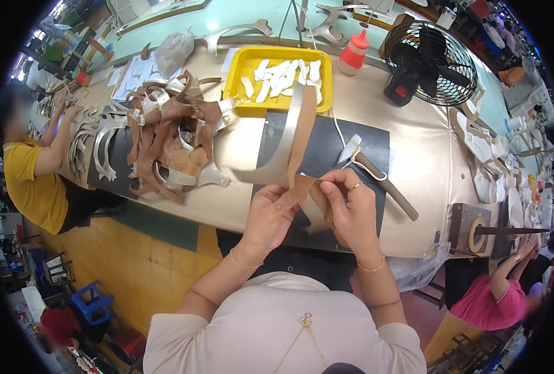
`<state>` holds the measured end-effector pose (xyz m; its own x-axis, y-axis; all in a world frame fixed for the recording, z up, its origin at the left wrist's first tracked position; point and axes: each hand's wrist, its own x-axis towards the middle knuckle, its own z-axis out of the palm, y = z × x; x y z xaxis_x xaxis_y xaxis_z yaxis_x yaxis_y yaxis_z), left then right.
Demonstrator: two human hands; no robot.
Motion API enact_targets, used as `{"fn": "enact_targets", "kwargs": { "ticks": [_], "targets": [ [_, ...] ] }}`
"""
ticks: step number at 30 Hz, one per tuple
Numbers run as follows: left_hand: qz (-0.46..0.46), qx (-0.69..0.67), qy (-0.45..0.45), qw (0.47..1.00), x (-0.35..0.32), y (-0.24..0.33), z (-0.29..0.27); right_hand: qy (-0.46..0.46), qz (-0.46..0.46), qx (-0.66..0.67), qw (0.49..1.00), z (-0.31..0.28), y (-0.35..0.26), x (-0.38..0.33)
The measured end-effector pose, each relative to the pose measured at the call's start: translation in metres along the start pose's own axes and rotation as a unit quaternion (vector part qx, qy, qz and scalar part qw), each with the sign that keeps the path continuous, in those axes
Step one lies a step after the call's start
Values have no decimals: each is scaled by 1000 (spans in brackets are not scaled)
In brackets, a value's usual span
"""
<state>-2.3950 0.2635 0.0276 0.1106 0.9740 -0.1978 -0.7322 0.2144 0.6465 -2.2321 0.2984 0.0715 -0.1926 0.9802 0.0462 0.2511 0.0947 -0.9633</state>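
My left hand [269,215] and my right hand [352,209] pinch a curved shoe upper piece [302,140], silver on one face and tan on the other. Thumbs and fingertips are closed on its narrow tan part, and its long silver strap rises above them. The piece is held over a black mat [365,138]. A hammer [397,198] with a wooden handle lies on the mat, right of my right hand. Left of my hands is a heap of brown and silver upper pieces [211,134].
Beyond the mat stands a yellow tray [232,78] with several white pieces. Behind it are a red-capped bottle [354,55] and a black fan [430,65]. A metal block with a spike [470,227] stands at right. Co-workers sit at left in yellow [37,181] and right in pink [486,305].
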Motion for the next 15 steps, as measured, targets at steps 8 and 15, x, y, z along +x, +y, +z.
{"fn": "enact_targets", "kwargs": {
  "ticks": [8,15],
  "targets": [
    [-9,-8,-7,1000,2,2,0,-60,61,131,988,-1,18,7],
    [33,72,-6,997,1,5,12,-35,-31,96,994,0,14,15]
  ]
}}
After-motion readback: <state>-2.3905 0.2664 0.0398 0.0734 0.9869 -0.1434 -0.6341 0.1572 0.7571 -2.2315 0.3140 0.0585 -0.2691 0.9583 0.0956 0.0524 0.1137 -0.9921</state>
